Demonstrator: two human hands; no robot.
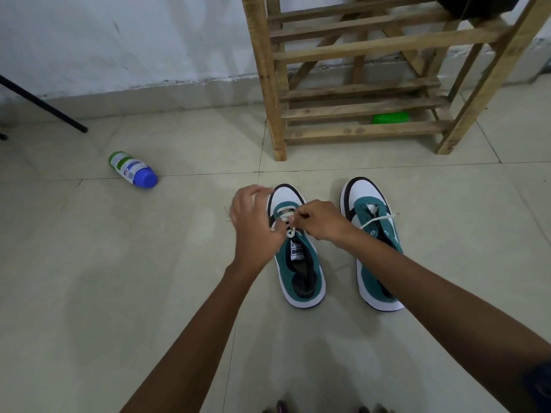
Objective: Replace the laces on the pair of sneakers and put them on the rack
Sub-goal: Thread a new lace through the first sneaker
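Both hands work at the low eyelets of the left sneaker [299, 257] on the floor: the right hand [320, 219] pinches the white lace [287, 217], and the left hand [253, 217] is curled at the shoe's side, seemingly on the other end. To do this well, I think both ends should be pulled even before the next crossing. The right sneaker [374, 242] stands just beside, the rack [357, 108] beyond.

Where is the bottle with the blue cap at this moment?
In the head view, the bottle lies on its side on the tiled floor at the left, apart from the left hand and left of the wooden rack.
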